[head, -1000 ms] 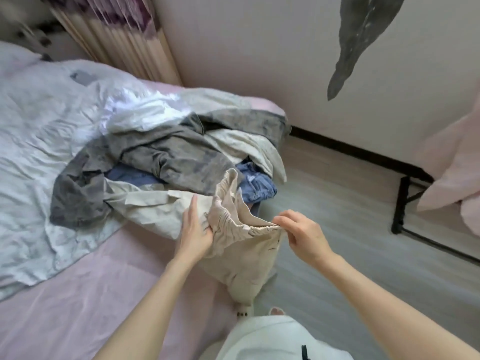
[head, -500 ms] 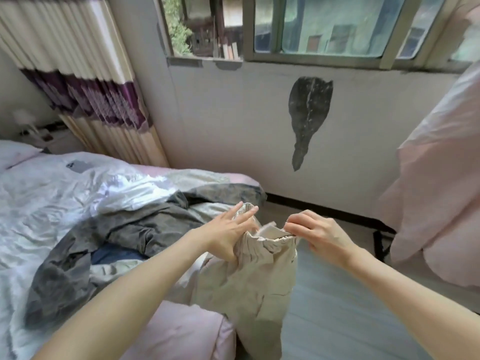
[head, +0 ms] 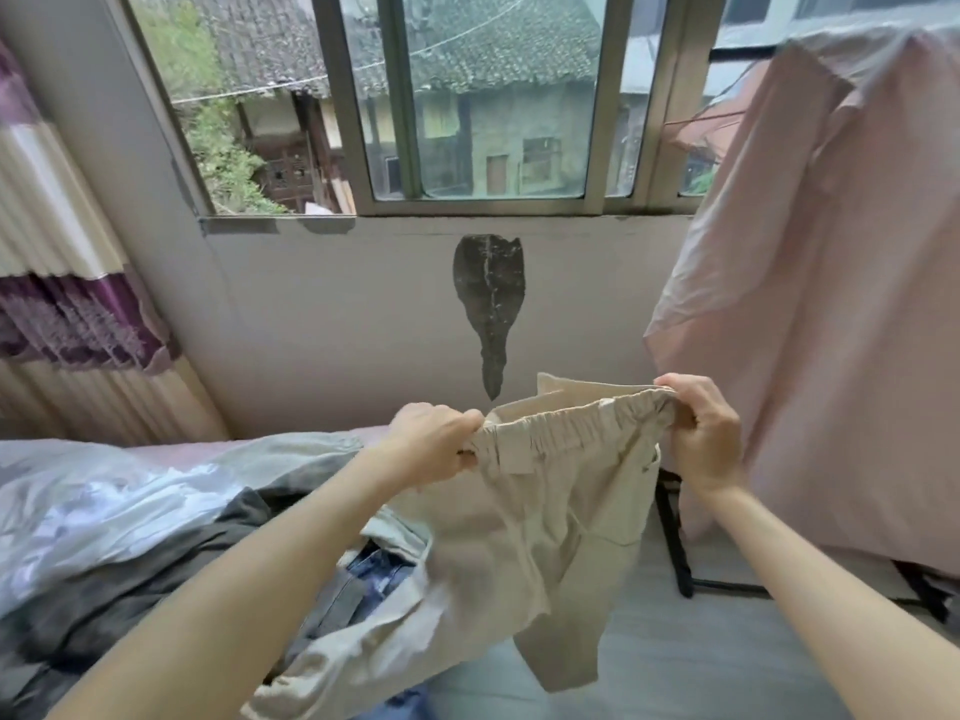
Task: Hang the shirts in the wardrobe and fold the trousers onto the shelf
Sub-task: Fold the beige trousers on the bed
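Cream trousers [head: 535, 527] with an elastic waistband hang in the air in front of me, stretched out between both hands. My left hand [head: 431, 444] grips the waistband's left end. My right hand [head: 701, 433] grips its right end, slightly higher. One leg dangles toward the floor; the other trails down onto the clothes pile on the bed. That pile holds a dark grey garment [head: 130, 574], blue jeans [head: 374, 569] and a white shirt [head: 78, 506].
The bed [head: 171, 449] with a pink sheet fills the lower left. A wardrobe covered in pink cloth [head: 821, 304] stands at right on a black metal frame [head: 675, 537]. A window and wall lie ahead, a curtain [head: 62, 283] at left, grey floor below.
Both hands have lifted the cream trousers up off the bed and pulled the waistband wide apart. My view has tilted up from the bed to the window.
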Available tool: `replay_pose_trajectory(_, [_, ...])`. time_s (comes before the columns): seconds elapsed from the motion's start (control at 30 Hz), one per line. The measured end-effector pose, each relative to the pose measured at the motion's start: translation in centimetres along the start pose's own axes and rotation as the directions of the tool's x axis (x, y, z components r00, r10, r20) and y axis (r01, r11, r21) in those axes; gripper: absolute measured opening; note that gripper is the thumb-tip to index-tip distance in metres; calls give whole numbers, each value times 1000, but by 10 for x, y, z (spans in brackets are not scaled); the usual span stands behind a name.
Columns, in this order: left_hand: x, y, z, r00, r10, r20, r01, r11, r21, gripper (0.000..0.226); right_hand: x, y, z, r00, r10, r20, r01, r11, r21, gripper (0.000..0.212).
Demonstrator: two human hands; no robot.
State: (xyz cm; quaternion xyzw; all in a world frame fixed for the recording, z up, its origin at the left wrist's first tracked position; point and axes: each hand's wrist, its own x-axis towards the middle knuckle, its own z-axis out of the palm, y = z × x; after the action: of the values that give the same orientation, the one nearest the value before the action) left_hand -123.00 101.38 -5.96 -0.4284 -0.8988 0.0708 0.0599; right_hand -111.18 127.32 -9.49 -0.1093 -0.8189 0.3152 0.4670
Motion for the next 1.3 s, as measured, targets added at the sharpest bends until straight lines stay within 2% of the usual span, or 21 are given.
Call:
replay_pose_trajectory(0.03, [6,0,-10,999,-12,-45,12,1000,-3,33,7,-1,-7,1000,-5,0,5,1000,-13,30])
replay_pose_trajectory(0.13, [23,-10,-48,984,-83,-155,80,997,-22,53,34,-10,-15,1000,-19,-10,18,999,-35,27])
replay_pose_trajectory(0.23, [42,-21,-102,924,-61,-378,74,997,20,26,82,-33,-29,995,-79,-68,81,996,29,20])
replay_pose_trajectory(0.3, [43,-24,-134,823,0,-568,21,999,30,20,107,-50,-37,980,-146,-137,168,971,167,18])
replay_pose_trajectory(0.37, [37,-26,-158,675,58,-735,-34,998,47,20,123,-62,-44,953,-205,-222,260,931,258,19])
replay_pose_trajectory(0.4, [31,-26,-163,619,89,-780,-64,996,63,22,125,-63,-46,941,-248,-232,305,917,258,18])
replay_pose_trajectory(0.43, [24,-27,-166,597,129,-792,-85,992,98,25,126,-65,-48,926,-306,-221,355,906,230,17])
replay_pose_trajectory(0.53, [6,-28,-150,651,255,-715,-112,964,242,30,113,-59,-58,869,-495,20,496,867,-45,14])
replay_pose_trajectory(0.6, [-4,-26,-129,709,245,-661,-75,959,275,29,103,-51,-64,853,-468,229,514,828,-224,17])
replay_pose_trajectory(0.67, [-13,-20,-102,753,152,-640,-22,978,206,29,85,-45,-63,863,-385,327,479,830,-287,13])
replay_pose_trajectory(0.73, [-17,-11,-76,774,44,-632,16,996,90,26,64,-37,-53,879,-292,376,404,875,-265,11])
replay_pose_trajectory(0.8, [-20,-6,-58,784,-68,-617,69,997,-22,16,45,-30,-43,853,-252,458,330,939,-98,19])
replay_pose_trajectory(0.87, [-22,-7,-43,820,-240,-520,143,965,-220,4,27,-25,-36,755,-325,569,289,945,155,30])
replay_pose_trajectory(0.9, [-24,-8,-35,844,-303,-442,168,933,-319,6,19,-25,-33,698,-367,614,276,930,243,32])
replay_pose_trajectory(0.93, [-24,-8,-29,863,-323,-388,163,906,-391,9,12,-27,-31,649,-395,650,266,919,293,32])
replay_pose_trajectory(1.0, [-25,-6,-21,905,-267,-332,76,867,-492,13,3,-33,-29,572,-417,706,273,909,316,32])
replay_pose_trajectory(1.07, [-28,-3,-18,923,-166,-348,-29,870,-493,22,-1,-36,-29,516,-433,739,329,897,295,35])
replay_pose_trajectory(1.1, [-30,-3,-17,909,-126,-398,-60,903,-425,25,-2,-36,-29,501,-441,745,383,885,267,41])
replay_pose_trajectory(1.2, [-40,-7,-15,825,-49,-563,8,997,-75,16,-5,-34,-30,524,-468,712,524,836,164,59])
replay_pose_trajectory(1.23, [-44,-7,-14,819,-83,-567,75,996,-38,15,-7,-33,-31,545,-479,688,551,823,136,60])
replay_pose_trajectory(1.3, [-49,-7,-7,856,-268,-442,236,964,-126,14,-12,-36,-30,573,-505,645,590,801,104,60])
